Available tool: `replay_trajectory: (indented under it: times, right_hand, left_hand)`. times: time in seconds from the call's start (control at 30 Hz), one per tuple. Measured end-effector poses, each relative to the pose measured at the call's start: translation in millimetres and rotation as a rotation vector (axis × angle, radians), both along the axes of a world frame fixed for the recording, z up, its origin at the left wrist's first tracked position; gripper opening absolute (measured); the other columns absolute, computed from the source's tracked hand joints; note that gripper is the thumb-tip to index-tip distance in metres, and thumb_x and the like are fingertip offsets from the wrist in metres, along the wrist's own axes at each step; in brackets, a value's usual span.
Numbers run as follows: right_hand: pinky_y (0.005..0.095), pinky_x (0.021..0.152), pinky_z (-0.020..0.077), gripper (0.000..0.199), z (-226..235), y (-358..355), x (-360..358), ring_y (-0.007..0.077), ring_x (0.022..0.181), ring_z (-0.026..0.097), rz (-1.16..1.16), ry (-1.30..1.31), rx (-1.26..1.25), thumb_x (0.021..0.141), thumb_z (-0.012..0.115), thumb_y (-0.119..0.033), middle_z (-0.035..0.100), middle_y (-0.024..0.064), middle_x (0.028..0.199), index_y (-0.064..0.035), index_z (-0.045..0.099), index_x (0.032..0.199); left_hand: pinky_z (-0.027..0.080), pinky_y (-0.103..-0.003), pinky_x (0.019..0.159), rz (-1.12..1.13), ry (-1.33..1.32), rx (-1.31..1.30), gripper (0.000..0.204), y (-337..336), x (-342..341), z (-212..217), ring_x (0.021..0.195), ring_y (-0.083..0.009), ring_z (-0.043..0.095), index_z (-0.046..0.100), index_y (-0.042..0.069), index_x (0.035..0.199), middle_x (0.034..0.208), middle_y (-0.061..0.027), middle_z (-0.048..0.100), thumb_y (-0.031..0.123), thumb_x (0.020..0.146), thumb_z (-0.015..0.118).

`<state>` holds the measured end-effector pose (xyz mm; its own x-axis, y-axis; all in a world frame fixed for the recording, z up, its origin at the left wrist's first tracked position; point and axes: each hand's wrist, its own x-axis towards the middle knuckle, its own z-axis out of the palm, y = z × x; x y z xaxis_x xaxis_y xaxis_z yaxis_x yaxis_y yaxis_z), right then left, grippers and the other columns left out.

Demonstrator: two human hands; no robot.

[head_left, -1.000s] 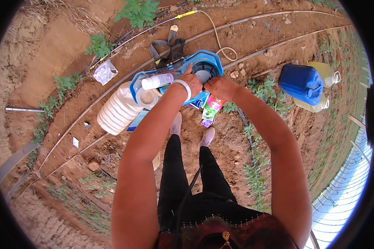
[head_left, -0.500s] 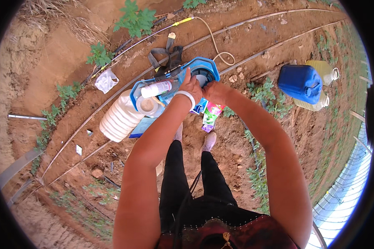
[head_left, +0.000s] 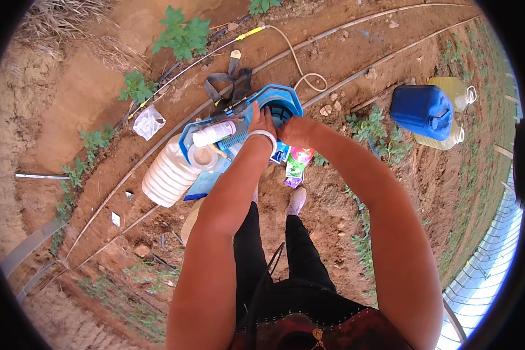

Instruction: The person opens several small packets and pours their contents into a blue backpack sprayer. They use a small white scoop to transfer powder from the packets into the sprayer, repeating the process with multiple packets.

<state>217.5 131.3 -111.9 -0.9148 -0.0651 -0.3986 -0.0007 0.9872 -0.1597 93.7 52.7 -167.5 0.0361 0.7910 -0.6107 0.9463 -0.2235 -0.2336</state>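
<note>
A blue and white backpack sprayer (head_left: pixel 175 169) lies on its side on the red soil in front of me. Both my hands meet at its blue top rim (head_left: pixel 286 96). My left hand (head_left: pixel 261 123), with a white band at the wrist, rests its fingers on the round filler opening. My right hand (head_left: pixel 294 129) is curled beside it at the same opening; what it grips is hidden. A small white bottle (head_left: pixel 213 133) lies on the sprayer just left of my left hand. Colourful sachets (head_left: pixel 294 163) lie on the ground under my wrists.
A blue jerrycan (head_left: pixel 421 109) and two yellowish jugs (head_left: pixel 456 93) stand at the right. Black drip lines (head_left: pixel 356 23) run across the soil. A hose with a yellow fitting (head_left: pixel 297 64), grey straps (head_left: pixel 230 87), a plastic bag (head_left: pixel 149 122) and small green plants (head_left: pixel 184 32) lie beyond.
My view has shifted slightly, and both hands have stayed at the sprayer's opening; the left hand's fingers have moved a little further over the rim.
</note>
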Motion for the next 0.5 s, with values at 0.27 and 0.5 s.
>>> replay_trajectory:
  times: [0.27,0.5]
  right_hand:
    - [0.0415,0.067,0.0572,0.018,-18.3,-4.0,-24.4,0.0298,0.080,0.070,-0.142,-0.110,-0.088,0.081,0.058,-0.012,0.072,0.0141,0.090,-0.0038,0.071,0.091]
    - [0.0388,0.070,0.0562,0.019,-88.8,-27.8,-37.7,0.0278,0.087,0.069,-0.550,0.015,0.201,0.082,0.056,-0.015,0.070,0.0095,0.086,-0.0075,0.071,0.092]
  left_hand:
    - [0.000,-0.064,0.115,-0.039,-0.233,0.106,0.046,-27.5,-11.5,96.0,0.145,-0.0307,0.026,0.051,0.005,0.138,0.153,-0.0174,0.034,0.014,0.095,0.036]
    - [0.048,-0.042,0.091,0.644,-0.902,0.849,0.029,-150.3,-74.3,187.6,0.100,-0.0310,0.063,0.065,-0.001,0.107,0.108,-0.0153,0.065,-0.007,0.080,0.058]
